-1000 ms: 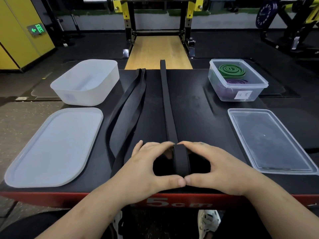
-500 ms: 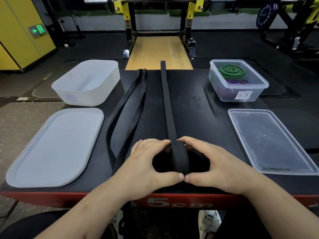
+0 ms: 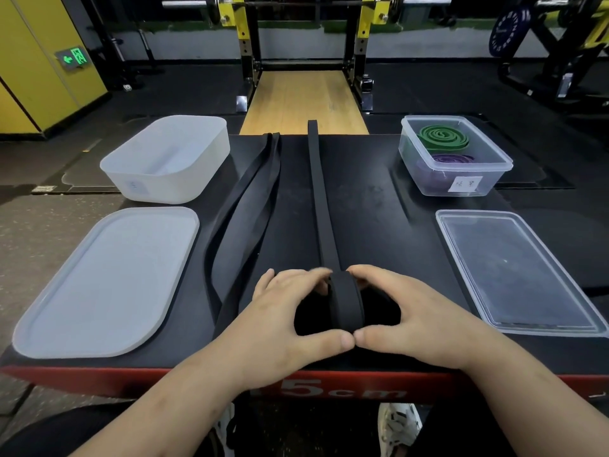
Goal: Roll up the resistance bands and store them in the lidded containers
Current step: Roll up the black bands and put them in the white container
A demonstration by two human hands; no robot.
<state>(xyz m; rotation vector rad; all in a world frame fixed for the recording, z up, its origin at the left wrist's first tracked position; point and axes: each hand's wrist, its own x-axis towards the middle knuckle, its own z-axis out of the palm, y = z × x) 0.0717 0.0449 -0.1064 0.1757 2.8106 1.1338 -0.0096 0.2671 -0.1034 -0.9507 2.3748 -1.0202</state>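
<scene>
A narrow black resistance band [image 3: 319, 196] lies straight down the middle of the black platform, and its near end is wound into a roll [image 3: 346, 303]. My left hand [image 3: 286, 321] grips the roll from the left and my right hand [image 3: 412, 321] from the right, thumbs meeting in front. A wider black band [image 3: 245, 222] lies loose to the left. The frosted white container [image 3: 164, 159] at the back left holds nothing, with its lid [image 3: 102, 282] in front. The clear container [image 3: 454, 156] at the back right holds a green roll [image 3: 443, 136] and a purple roll [image 3: 453, 159].
A clear lid [image 3: 514, 268] lies at the right of the platform. The platform's red front edge [image 3: 329, 387] is just below my wrists. Behind the platform are a wooden lifting strip and a yellow rack. A white shoe [image 3: 398, 427] shows on the floor.
The roll has moved slightly farther up the band, away from me, and both hands went with it. The straight part of the band is a little shorter.
</scene>
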